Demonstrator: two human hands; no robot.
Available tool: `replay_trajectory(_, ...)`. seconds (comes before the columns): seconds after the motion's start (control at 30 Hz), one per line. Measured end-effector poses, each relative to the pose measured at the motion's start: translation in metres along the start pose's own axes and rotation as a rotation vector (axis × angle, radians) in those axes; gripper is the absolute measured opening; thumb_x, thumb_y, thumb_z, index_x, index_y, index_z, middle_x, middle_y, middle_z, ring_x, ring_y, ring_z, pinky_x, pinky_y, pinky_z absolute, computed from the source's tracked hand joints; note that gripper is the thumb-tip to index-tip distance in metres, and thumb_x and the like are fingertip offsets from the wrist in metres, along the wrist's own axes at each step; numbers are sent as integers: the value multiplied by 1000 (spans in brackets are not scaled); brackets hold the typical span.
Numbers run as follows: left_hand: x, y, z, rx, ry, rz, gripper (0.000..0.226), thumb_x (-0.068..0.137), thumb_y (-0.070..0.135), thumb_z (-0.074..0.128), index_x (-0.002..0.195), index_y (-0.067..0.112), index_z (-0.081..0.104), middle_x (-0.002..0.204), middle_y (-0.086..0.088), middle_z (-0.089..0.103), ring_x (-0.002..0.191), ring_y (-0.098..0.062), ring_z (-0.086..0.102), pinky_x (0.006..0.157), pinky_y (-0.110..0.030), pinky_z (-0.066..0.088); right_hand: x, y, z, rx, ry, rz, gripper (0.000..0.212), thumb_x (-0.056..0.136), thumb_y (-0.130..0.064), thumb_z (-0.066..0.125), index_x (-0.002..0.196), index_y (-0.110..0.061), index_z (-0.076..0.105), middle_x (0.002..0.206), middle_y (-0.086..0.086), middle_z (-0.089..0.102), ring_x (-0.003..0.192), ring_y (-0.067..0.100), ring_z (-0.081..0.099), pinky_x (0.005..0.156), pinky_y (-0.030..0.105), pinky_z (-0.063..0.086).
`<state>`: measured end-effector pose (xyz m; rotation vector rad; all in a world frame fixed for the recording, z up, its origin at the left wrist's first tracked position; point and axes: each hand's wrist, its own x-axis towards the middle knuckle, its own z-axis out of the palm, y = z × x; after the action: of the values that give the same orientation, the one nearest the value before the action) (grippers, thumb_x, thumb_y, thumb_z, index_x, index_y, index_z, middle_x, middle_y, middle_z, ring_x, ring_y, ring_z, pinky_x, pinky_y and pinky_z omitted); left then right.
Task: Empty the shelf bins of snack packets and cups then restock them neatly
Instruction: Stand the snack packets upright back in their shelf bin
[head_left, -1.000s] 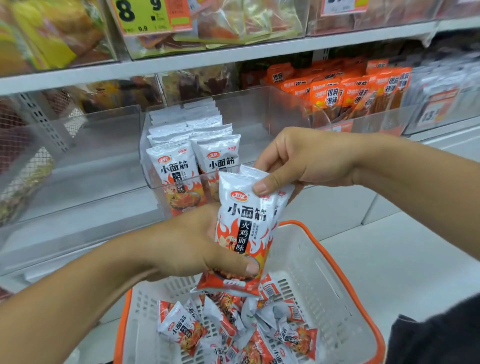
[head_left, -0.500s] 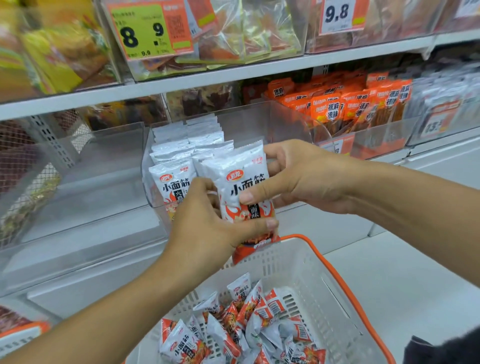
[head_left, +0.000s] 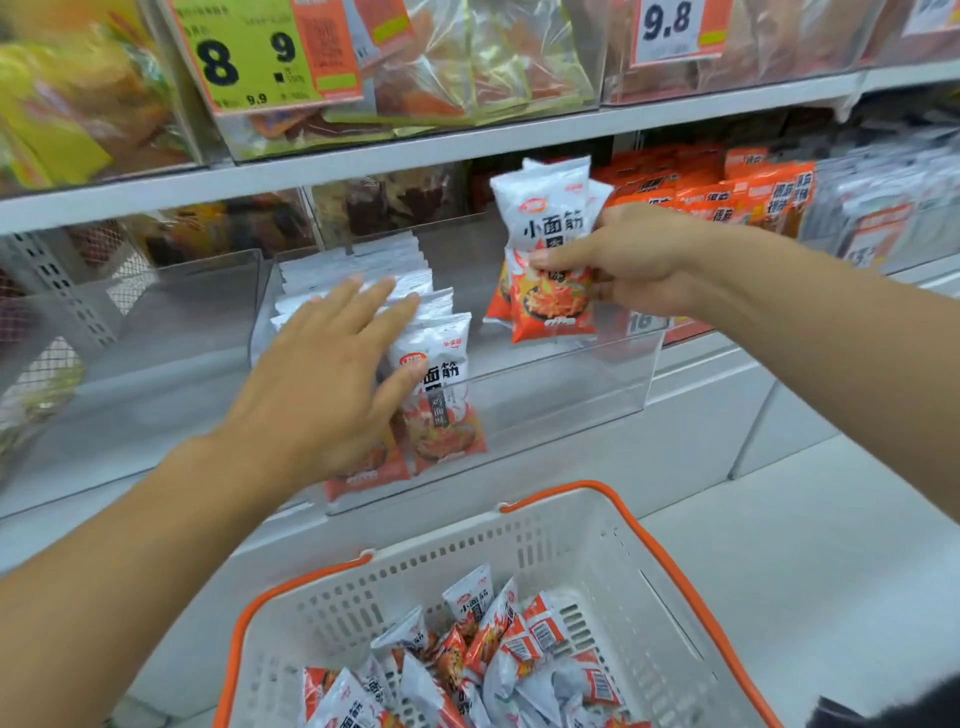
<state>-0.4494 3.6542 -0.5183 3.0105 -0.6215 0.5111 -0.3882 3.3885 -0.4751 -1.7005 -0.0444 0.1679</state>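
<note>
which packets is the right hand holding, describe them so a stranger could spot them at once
Find the clear shelf bin above the white basket. Over its bare right half, the right hand pinches a small bunch of white and orange snack packets. Unlike the row of packets under the left hand, these hang in mid-air.

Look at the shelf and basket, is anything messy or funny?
Yes. The packets in the basket lie in a jumbled heap, pointing every way, while those in the clear bin stand in a neat row. The bin's right half is bare. Nothing looks torn or spilled.
</note>
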Motion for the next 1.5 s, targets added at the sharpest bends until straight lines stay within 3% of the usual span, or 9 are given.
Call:
replay_trajectory(0.13, -3, -3, 8, -22, -16, -18, 70, 95, 60, 23, 156, 26, 23, 157, 0, 36, 146, -22, 28, 119, -40, 22, 67, 15, 25, -159, 73, 126, 16, 81, -6, 79, 87, -12, 65, 99, 8, 73, 86, 21, 71, 83, 35, 59)
replay_trajectory(0.27, -3, -3, 12, 0, 4, -36, 69, 95, 61, 20, 157, 31, 16, 162, 4, 25, 149, -16, 21, 120, -30, 12, 123, 25, 43, -339, 71, 223, 48, 77, -20, 85, 117, -6, 63, 117, 10, 70, 113, 27, 65, 103, 43, 50)
replay_trajectory(1.0, -3, -8, 20, -47, 73, 7, 71, 95, 59, 25, 158, 30, 11, 164, 7, 18, 151, -11, 12, 120, -27, 4, 150, 13, 45, -488, 15, 78, 60, 86, -20, 77, 136, -1, 49, 139, 15, 54, 118, 26, 59, 96, 35, 54)
replay_trajectory(1.13, -12, -4, 11, -83, 354, 170, 58, 97, 39, 49, 146, 9, 44, 149, -10, 46, 140, -26, 37, 118, -39, 26, 55, -10, 23, -644, 255, -175, 39, 83, -22, 80, 113, 1, 68, 104, 13, 71, 90, 22, 69, 72, 26, 58)
replay_trajectory(1.23, -35, 8, 11, -52, 621, 422, 25, 93, 19, 62, 107, -1, 69, 108, -18, 67, 100, -35, 59, 88, -45, 45, -57, -1, 4, -421, -6, -232, 24, 76, -22, 81, 97, -11, 76, 87, 7, 75, 71, 12, 70, 58, 16, 53)
replay_trajectory(1.3, -60, 19, 30, -115, 431, 548, 20, 93, 19, 61, 98, 2, 69, 94, -15, 67, 84, -35, 62, 73, -44, 49, -94, 22, 14, -406, -321, -103, 32, 69, -26, 76, 99, -13, 75, 92, 6, 77, 73, 13, 71, 56, 18, 53)
replay_trajectory(1.37, -87, 26, 69, -72, -89, 486, 29, 96, 34, 54, 113, 12, 62, 105, -8, 64, 92, -33, 62, 76, -40, 48, -92, 75, 40, -446, -590, 143, 39, 70, -21, 76, 108, -12, 72, 98, 8, 76, 78, 17, 72, 59, 21, 56)
replay_trajectory(1.43, -116, 25, 117, 75, -666, 181, 50, 95, 53, 50, 133, 20, 50, 129, -3, 57, 115, -28, 57, 90, -38, 47, -79, 142, 84, -580, -742, 377, 49, 77, -17, 81, 123, -11, 66, 109, 9, 73, 91, 21, 71, 73, 30, 60)
replay_trajectory(1.5, -151, 20, 162, 10, -900, -177, 71, 89, 59, 58, 145, 19, 39, 145, -6, 47, 128, -28, 49, 102, -41, 46, -75, 218, 123, -899, -771, 471, 70, 79, -28, 83, 140, -10, 53, 134, 8, 60, 112, 27, 62, 92, 40, 56)
